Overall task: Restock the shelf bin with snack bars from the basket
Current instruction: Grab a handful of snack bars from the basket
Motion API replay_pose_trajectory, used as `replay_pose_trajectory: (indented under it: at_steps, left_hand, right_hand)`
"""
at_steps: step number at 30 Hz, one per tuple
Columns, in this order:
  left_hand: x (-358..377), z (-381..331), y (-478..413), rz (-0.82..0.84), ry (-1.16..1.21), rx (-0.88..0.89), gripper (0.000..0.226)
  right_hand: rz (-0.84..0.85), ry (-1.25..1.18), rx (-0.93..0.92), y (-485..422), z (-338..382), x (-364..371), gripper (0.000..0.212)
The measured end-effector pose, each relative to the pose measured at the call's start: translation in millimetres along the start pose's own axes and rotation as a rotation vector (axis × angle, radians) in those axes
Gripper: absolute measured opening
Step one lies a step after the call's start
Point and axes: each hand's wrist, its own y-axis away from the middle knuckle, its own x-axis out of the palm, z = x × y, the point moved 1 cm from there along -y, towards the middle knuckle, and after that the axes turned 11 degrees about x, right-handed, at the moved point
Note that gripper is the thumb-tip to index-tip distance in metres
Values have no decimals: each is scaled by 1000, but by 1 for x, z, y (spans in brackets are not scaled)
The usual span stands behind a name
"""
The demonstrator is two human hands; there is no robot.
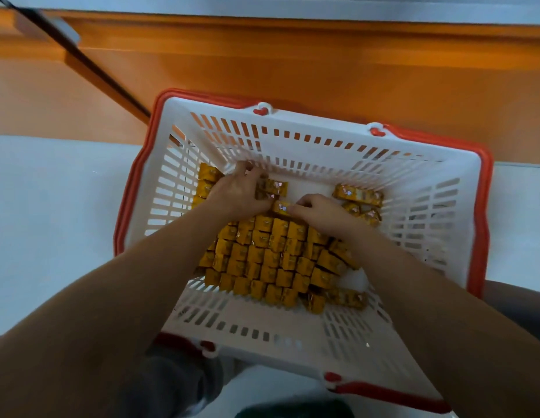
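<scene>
Near the far wall of the basket (292,123), pinching light, likely slippery snack bars (271,257) by their middles with left hand (238,193) and right hand (321,211), both grips closed on bars.

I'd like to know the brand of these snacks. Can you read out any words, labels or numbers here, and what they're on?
No text here is legible.
snack bars: yellow wrappers carry print, too small and blurred to read.
basket: no label or number shows.
orange surface behind it: no writing shows.
</scene>
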Motion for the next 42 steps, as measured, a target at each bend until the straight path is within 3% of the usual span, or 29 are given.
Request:
replay_pose_trajectory:
  at_steps: [6, 10, 16, 20, 23, 27, 29, 34, 37, 38, 41, 42]
  left_hand:
    - [-7, 4, -13, 47, 77, -48, 54]
    - [-9, 4, -19, 109, 67, -46, 54]
    - [-11, 6, -17, 34, 168, 28, 48]
    - [-17, 5, -16, 5, 289, 18, 42]
    - [-23, 0, -12, -18, 294, 8, 44]
    - [-33, -13, 3, -116, 177, 17, 41]
    - [-39, -20, 13, -183, 86, 33, 40]
    - [-69, -34, 41, -234, 128, -8, 40]
    - [-97, -45, 64, -173, 193, 0, 40]
    - [-107, -51, 74, -161, 195, 22, 41]
    - [-145, -70, 109, -211, 233, 47, 38]
    - [-158, -75, 122, -249, 281, 42, 37]
  right_hand:
    - [173, 173, -51, 10, 1, -13, 59]
    - [98, 299, -87, 14, -3, -19, 70]
    - [-3, 242, -87, 21, -11, -30, 78]
    - [-81, 207, -78, 28, -14, -34, 63]
    - [-53, 341, -19, 32, -13, -32, 54]
    - [-67, 502, -14, 37, -3, -27, 65]
    - [-97, 510, -25, 39, 1, -27, 58]
    - [-199, 369, 8, 69, 8, -45, 25]
    - [-127, 93, 62, 99, 13, -65, 23]
    - [-72, -42, 73, 114, 17, -74, 29]
    - [61, -364, 13, 165, 38, -98, 76]
    - [85, -453, -18, 182, 46, -106, 80]
